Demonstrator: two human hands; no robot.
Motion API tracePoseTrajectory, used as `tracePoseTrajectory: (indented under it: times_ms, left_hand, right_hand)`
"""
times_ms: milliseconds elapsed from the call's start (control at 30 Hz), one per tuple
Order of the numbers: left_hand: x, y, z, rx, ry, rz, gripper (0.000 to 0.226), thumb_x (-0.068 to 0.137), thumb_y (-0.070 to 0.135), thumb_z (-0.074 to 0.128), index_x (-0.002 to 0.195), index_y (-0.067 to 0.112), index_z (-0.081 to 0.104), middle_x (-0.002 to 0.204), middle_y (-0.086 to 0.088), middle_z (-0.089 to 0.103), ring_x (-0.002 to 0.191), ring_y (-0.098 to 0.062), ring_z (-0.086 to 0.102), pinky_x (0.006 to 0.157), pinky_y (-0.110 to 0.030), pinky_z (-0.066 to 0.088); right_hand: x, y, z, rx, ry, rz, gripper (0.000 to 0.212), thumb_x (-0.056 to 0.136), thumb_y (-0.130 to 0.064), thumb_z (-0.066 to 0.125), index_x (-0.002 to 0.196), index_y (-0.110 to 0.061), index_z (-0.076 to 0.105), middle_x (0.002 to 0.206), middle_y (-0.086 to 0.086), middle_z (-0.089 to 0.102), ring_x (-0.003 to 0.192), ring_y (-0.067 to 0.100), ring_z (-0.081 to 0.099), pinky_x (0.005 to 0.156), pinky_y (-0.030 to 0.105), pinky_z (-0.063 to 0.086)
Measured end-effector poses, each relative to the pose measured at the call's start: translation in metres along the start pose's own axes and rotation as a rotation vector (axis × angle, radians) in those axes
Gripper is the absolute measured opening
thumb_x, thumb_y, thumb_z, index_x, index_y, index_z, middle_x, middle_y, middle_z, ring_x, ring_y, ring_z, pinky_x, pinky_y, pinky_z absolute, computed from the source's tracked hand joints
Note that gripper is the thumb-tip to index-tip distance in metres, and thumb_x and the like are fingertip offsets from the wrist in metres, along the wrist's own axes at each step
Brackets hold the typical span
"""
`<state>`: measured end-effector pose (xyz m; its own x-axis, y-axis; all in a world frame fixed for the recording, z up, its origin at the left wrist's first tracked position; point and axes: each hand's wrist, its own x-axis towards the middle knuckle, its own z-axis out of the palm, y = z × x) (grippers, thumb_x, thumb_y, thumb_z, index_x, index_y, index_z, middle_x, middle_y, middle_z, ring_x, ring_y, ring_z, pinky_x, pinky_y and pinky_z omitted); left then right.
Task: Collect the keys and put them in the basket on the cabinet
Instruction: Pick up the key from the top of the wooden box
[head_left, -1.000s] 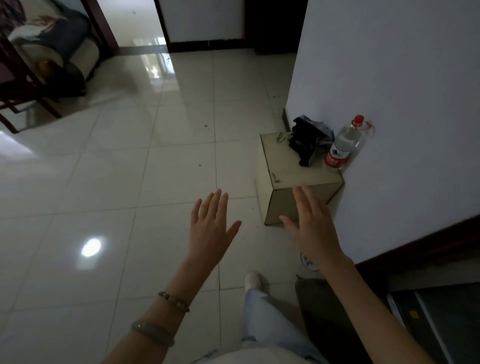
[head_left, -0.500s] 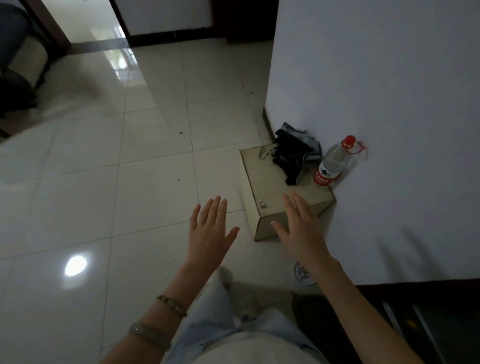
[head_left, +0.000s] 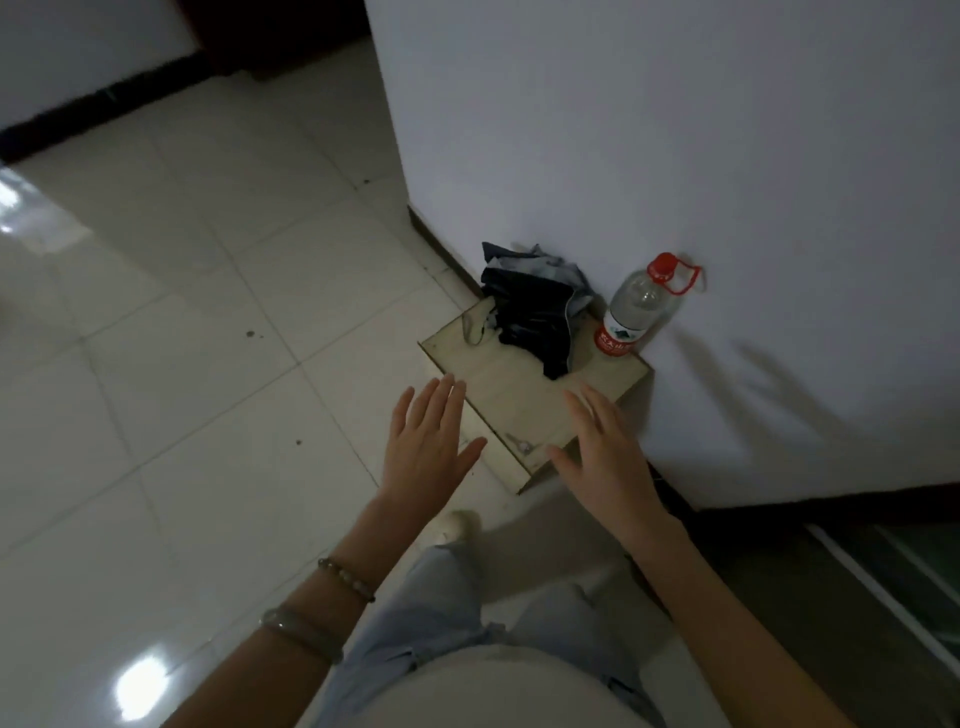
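A low pale wooden box (head_left: 514, 395) stands on the floor against the white wall. Near its front edge lies a small metallic item that looks like keys (head_left: 519, 445). My left hand (head_left: 431, 447) hovers open over the box's left side, fingers spread. My right hand (head_left: 605, 457) hovers open over the box's front right corner, just right of the keys. Neither hand touches them. No basket is in view.
On the box lie a dark crumpled cloth (head_left: 535, 317), a thin looped cord (head_left: 475, 325) and a clear water bottle with a red cap (head_left: 636, 306) leaning on the wall (head_left: 675, 130). Glossy white floor tiles (head_left: 182, 364) spread to the left. A dark doorway threshold (head_left: 857, 545) is at the right.
The view has swung right and closer to the box, which now sits larger and tilted. Both hands stay raised and open, now directly over its near end.
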<state>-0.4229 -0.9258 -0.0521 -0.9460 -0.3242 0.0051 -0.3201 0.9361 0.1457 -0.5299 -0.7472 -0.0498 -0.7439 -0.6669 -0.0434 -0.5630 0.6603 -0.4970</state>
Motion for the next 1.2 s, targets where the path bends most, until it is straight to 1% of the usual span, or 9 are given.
tracePoseTrajectory:
  times_ms: [100,233,400,467,667,767,933,1067,1200]
  left_hand:
    - [0.035,-0.029,0.0,0.002,-0.017,0.11,0.066,0.088,0.039,0.057,0.137,0.001,0.036,0.141,-0.019,0.042,0.131,-0.033,0.037,0.111,-0.049,0.02]
    - [0.065,-0.043,0.01,-0.027,-0.064,0.204,0.065,0.088,0.04,0.057,0.136,0.0,0.037,0.141,-0.02,0.042,0.131,-0.033,0.037,0.111,-0.051,0.024]
    - [0.087,-0.059,0.042,-0.051,-0.093,0.209,0.065,0.087,0.038,0.059,0.135,-0.001,0.039,0.139,-0.021,0.044,0.129,-0.034,0.039,0.11,-0.051,0.024]
    - [0.094,-0.063,0.061,-0.055,-0.112,0.207,0.065,0.087,0.037,0.06,0.135,-0.002,0.038,0.139,-0.021,0.044,0.129,-0.035,0.039,0.11,-0.051,0.023]
    - [0.093,-0.062,0.143,-0.055,-0.214,0.366,0.066,0.088,0.035,0.06,0.136,-0.003,0.036,0.141,-0.023,0.04,0.131,-0.036,0.037,0.11,-0.05,0.021]
    - [0.091,-0.067,0.193,-0.042,-0.237,0.394,0.066,0.087,0.034,0.061,0.136,-0.003,0.036,0.141,-0.023,0.041,0.13,-0.036,0.037,0.11,-0.05,0.021]
    - [0.089,-0.08,0.265,-0.034,-0.248,0.381,0.066,0.087,0.035,0.06,0.136,-0.002,0.036,0.141,-0.022,0.041,0.13,-0.036,0.037,0.11,-0.049,0.02]
    - [0.086,-0.09,0.298,-0.037,-0.245,0.358,0.067,0.086,0.034,0.063,0.135,-0.002,0.037,0.138,-0.024,0.045,0.128,-0.038,0.04,0.108,-0.051,0.023]
    - [0.083,-0.093,0.312,-0.031,-0.251,0.357,0.066,0.086,0.035,0.061,0.135,-0.003,0.038,0.137,-0.024,0.046,0.127,-0.038,0.042,0.108,-0.051,0.023]
  right_hand:
    - [0.017,-0.007,0.015,0.044,0.036,0.1,0.061,0.086,-0.031,0.058,0.137,-0.01,0.032,0.145,0.018,0.033,0.134,0.032,0.028,0.107,0.045,0.03]
    - [0.029,-0.002,0.037,0.069,0.083,0.203,0.052,0.087,-0.033,0.055,0.131,-0.009,0.043,0.138,0.02,0.043,0.126,0.034,0.04,0.098,0.048,0.04]
    - [0.039,0.025,0.072,0.104,0.013,0.333,0.047,0.085,-0.03,0.059,0.127,-0.012,0.046,0.133,0.018,0.046,0.124,0.033,0.041,0.098,0.049,0.043]
    - [0.042,0.038,0.088,0.141,-0.013,0.364,0.048,0.082,-0.025,0.064,0.125,-0.012,0.048,0.131,0.017,0.048,0.123,0.031,0.042,0.098,0.046,0.043]
    - [0.051,0.083,0.157,0.163,-0.053,0.357,0.045,0.08,-0.013,0.067,0.122,-0.008,0.052,0.131,0.02,0.047,0.122,0.031,0.043,0.095,0.034,0.04]
    - [0.056,0.11,0.2,0.152,-0.055,0.336,0.041,0.08,-0.011,0.066,0.119,-0.008,0.054,0.13,0.019,0.048,0.12,0.03,0.044,0.092,0.03,0.04]
    - [0.066,0.151,0.262,0.146,-0.09,0.332,0.037,0.081,-0.007,0.064,0.116,-0.011,0.056,0.128,0.016,0.048,0.115,0.029,0.048,0.086,0.03,0.043]
    - [0.071,0.172,0.293,0.145,-0.111,0.328,0.033,0.082,-0.008,0.06,0.115,-0.012,0.056,0.13,0.015,0.046,0.115,0.029,0.047,0.085,0.036,0.047]
    - [0.071,0.182,0.306,0.097,-0.1,0.271,0.022,0.083,-0.015,0.061,0.104,-0.01,0.062,0.118,0.015,0.054,0.108,0.028,0.05,0.082,0.041,0.051]
